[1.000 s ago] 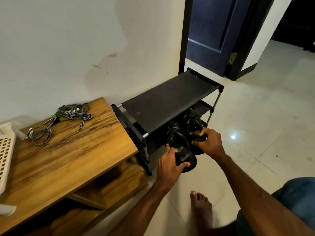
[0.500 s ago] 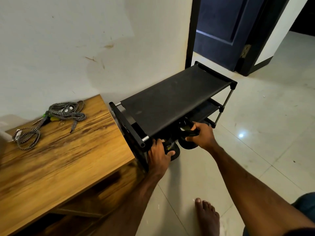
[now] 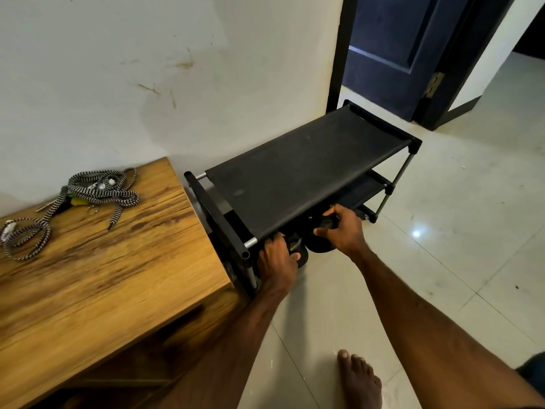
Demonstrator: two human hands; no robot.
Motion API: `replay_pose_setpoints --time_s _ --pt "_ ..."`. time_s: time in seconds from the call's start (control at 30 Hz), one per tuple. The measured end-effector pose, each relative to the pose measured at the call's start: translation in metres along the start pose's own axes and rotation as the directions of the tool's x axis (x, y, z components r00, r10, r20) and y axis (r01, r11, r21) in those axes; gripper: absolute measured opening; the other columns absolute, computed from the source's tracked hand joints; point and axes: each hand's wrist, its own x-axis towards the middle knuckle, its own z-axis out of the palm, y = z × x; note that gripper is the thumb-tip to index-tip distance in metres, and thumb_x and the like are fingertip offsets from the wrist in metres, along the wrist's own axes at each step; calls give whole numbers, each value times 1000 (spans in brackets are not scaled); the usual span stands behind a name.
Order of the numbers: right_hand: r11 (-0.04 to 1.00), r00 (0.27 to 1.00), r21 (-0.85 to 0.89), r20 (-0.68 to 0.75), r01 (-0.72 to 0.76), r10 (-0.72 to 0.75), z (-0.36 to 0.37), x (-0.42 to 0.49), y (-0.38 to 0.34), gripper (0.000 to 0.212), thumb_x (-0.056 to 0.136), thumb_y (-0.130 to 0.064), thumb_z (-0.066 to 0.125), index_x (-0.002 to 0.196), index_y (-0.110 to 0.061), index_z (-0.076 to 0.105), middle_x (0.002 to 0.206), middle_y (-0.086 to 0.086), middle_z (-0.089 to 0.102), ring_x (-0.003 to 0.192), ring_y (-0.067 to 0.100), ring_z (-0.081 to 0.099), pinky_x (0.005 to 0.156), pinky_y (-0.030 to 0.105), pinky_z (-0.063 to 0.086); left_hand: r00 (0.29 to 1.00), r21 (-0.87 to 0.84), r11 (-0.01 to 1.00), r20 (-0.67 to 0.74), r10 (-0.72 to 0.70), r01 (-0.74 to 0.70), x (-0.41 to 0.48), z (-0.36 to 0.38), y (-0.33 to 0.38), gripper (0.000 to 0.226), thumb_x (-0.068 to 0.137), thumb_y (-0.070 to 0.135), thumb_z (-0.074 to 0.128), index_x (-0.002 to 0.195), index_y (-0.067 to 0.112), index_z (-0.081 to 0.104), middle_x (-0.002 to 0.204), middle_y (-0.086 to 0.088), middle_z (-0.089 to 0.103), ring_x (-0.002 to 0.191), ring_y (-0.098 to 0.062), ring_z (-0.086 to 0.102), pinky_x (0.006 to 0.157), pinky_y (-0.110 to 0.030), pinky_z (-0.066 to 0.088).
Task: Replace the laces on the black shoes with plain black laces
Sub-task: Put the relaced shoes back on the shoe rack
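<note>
Two black shoes sit heel-out on a lower shelf of the black shoe rack (image 3: 306, 163), mostly hidden under its top shelf. My left hand (image 3: 277, 264) grips the heel of the left black shoe (image 3: 301, 256). My right hand (image 3: 343, 230) grips the heel of the right black shoe (image 3: 320, 242). Only the rounded heels show. Black-and-white striped laces (image 3: 97, 190) lie bunched on the wooden table (image 3: 103, 270) at the left, away from both hands.
The rack stands against a white wall (image 3: 177, 69), tight beside the table's right edge. A dark blue door (image 3: 389, 48) is open behind it. Glossy tiled floor (image 3: 442, 246) spreads to the right. My bare foot (image 3: 358, 382) rests on the tiles below.
Both hands have pushed the two shoes from the floor in front of the rack deeper under its top shelf; only the heels now stick out.
</note>
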Motion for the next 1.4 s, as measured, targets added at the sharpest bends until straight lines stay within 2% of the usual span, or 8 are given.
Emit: replay_pose_setpoints --time_s 0.27,0.47,0.67,0.8,0.93,1.1,1.27,1.4 --pt "994 993 76 -83 -78 84 15 -23 -11 85 78 -2 86 147 -16 38 138 5 58 121 16 58 102 27 48 999 23 999 27 -44 43 -12 -5 4 66 94 30 72 147 9 38 138 -14 56 126 -32 59 98 -40 51" --pt "994 859 60 -510 91 -48 31 -85 -44 31 84 2 71 111 -7 59 108 8 62 98 18 60 91 44 57 981 88 979 80 176 -183 -52 -44 -6 51 96 20 67 141 10 46 139 -11 54 121 -30 61 96 -39 52" --pt "950 831 65 -505 305 -232 42 -143 -117 13 84 1 64 89 -10 58 88 6 59 82 24 57 78 46 53 862 104 856 37 506 -507 -100 -140 -15 26 101 21 51 126 20 57 115 -4 69 100 -25 67 88 -42 56" --pt "902 814 76 -468 425 -344 49 -173 -182 18 85 -2 63 90 -18 56 91 1 59 82 13 57 75 32 52 804 84 808 -80 589 -584 -119 -213 -33 17 102 23 51 115 19 60 101 -3 69 85 -18 64 79 -34 56" --pt "883 833 33 -351 467 -427 62 -191 -241 15 83 -2 64 91 -14 61 91 1 62 82 17 59 75 30 50 790 85 827 -257 557 -556 -122 -277 -64 16 97 18 57 110 16 65 97 -2 72 82 -21 66 72 -39 55" --pt "903 945 -280 137 325 -297 99 -195 -312 7 78 -8 66 81 -8 72 75 3 69 68 13 64 62 32 53 872 62 923 -307 380 -380 -110 -317 -117 15 95 22 60 105 18 69 97 0 73 87 -20 69 75 -40 58" --pt "812 850 -348 427 469 -308 157 -168 -344 20 82 -6 71 102 -11 71 99 6 71 91 19 67 83 42 61 936 112 972 -268 230 -207 -81 -321 -169 14 95 21 58 102 19 70 95 1 73 87 -20 69 75 -39 58" --pt "674 750 -392 538 626 -384 192 -132 -353 43 80 0 71 119 -17 68 116 8 68 99 25 65 76 32 56 954 142 976 -227 194 -164 -44 -326 -194 13 93 20 57 97 17 69 93 0 71 86 -20 67 76 -38 58"
